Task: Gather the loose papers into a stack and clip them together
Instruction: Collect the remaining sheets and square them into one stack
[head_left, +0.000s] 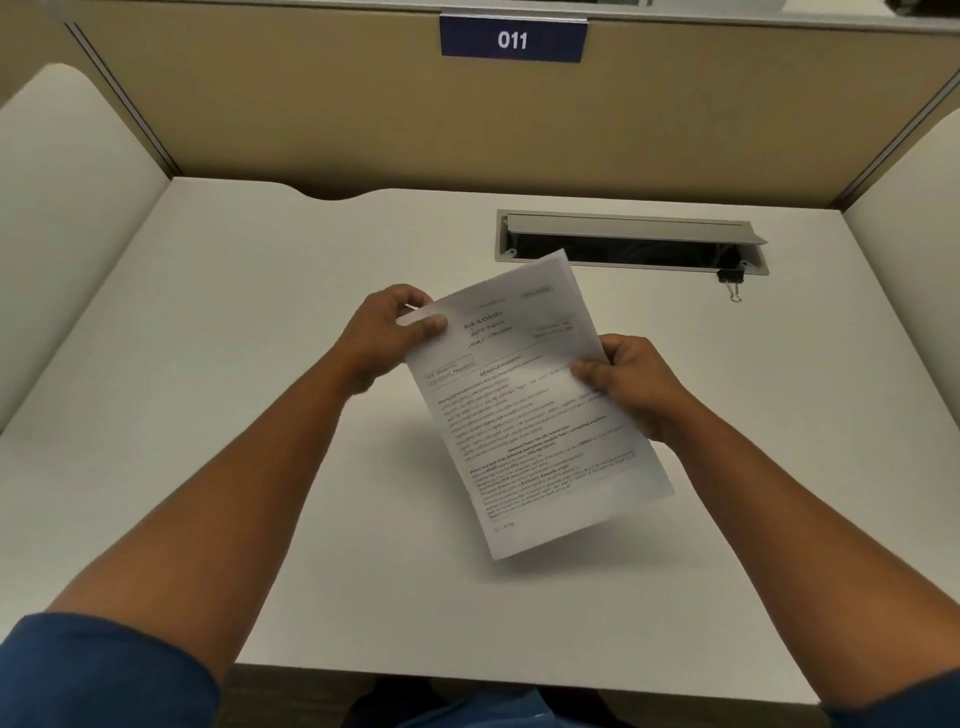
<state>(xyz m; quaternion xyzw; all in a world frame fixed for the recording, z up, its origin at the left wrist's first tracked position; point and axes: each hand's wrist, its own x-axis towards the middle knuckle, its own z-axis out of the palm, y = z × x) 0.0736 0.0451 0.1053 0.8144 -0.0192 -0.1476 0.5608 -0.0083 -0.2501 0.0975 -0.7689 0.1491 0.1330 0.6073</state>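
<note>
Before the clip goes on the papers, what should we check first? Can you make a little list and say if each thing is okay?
1. Papers gathered in one stack: ok, no loose sheets lie on the desk.
2. Held on both sides: ok, the left hand pinches the top left corner, and the right hand grips the right edge.
3. Edges lined up: cannot tell, the stack is tilted and blurred.
4. Binder clip found: ok, it lies by the right end of the cable slot.
5. A hand free to fetch the clip: not ok, both hold the papers.
6. Clip on the stack: not ok, not yet done.
</note>
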